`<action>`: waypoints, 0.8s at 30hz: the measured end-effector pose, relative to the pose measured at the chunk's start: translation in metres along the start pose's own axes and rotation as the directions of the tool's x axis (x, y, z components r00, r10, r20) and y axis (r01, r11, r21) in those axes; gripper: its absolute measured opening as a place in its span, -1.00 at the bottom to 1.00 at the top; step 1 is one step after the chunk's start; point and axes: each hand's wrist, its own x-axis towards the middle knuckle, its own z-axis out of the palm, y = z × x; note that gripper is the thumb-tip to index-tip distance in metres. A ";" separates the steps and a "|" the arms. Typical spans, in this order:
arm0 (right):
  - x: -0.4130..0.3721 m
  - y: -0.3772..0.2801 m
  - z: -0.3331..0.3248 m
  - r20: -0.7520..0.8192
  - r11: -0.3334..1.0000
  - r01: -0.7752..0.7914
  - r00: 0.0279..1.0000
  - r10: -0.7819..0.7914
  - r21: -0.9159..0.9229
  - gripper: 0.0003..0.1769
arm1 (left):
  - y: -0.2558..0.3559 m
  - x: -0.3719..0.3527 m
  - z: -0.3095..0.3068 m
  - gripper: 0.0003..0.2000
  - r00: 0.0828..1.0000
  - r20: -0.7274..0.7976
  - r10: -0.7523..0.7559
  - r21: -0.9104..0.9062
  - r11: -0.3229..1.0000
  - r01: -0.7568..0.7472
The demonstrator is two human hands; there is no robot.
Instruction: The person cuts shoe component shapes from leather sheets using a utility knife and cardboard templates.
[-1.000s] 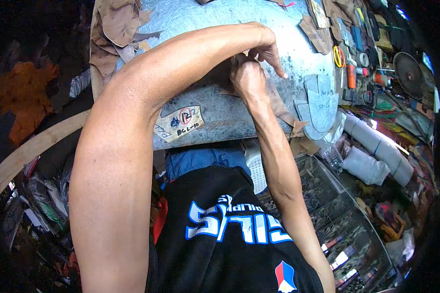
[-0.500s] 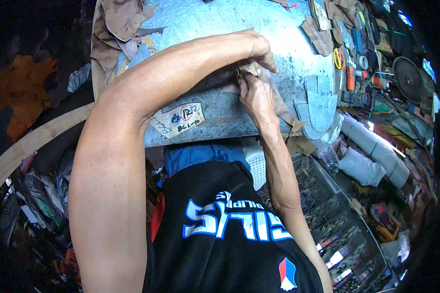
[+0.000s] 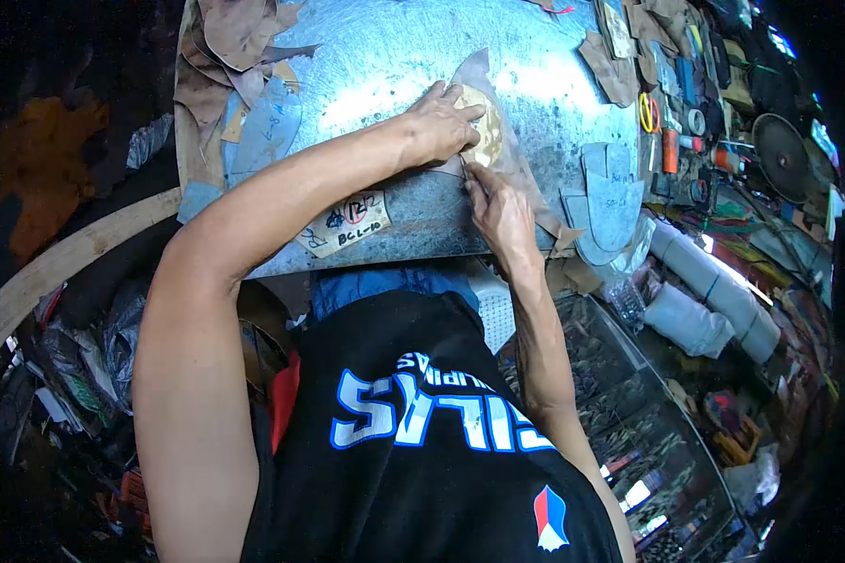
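Note:
My left hand (image 3: 441, 127) lies with fingers spread, pressing on a tan, mottled pattern piece (image 3: 486, 127). Under that pattern is a brownish-grey sheet of leather (image 3: 521, 174), which tapers to a point at its far end. Close below the left fingers, my right hand (image 3: 502, 211) is closed around a thin pointed tool (image 3: 464, 164). Its tip is beside the pattern's near edge, and most of it is hidden in the fingers. A cream card pattern (image 3: 352, 223) with handwritten marks lies on the table near my left forearm.
The metal-topped table (image 3: 366, 56) carries brown leather scraps (image 3: 239, 33) at far left and grey-blue patterns (image 3: 610, 206) at right. Orange-handled scissors (image 3: 649, 113) and an orange cylinder (image 3: 669, 150) lie along the right side. White rolls (image 3: 714, 281) are beyond the right edge.
My left hand has drawn back toward the left and flattened, uncovering the tan pattern. My right hand has shifted slightly nearer to me, still closed. My left elbow has lowered.

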 end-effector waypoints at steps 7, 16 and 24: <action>-0.024 0.004 -0.009 0.072 0.998 -0.043 0.996 0.047 -0.051 -0.70 | -0.002 -0.001 0.002 -0.57 0.999 -0.033 0.016 0.000 1.000 -0.016; -0.034 0.019 -0.039 0.078 0.977 -0.143 0.988 0.132 0.156 -0.68 | -0.004 -0.001 0.014 -0.66 0.985 -0.169 0.042 0.014 0.999 -0.041; 0.138 0.053 -0.043 0.053 0.922 0.382 0.921 -0.385 0.067 -0.74 | 0.019 -0.008 0.029 -0.75 0.915 -0.393 -0.091 -0.068 0.995 0.070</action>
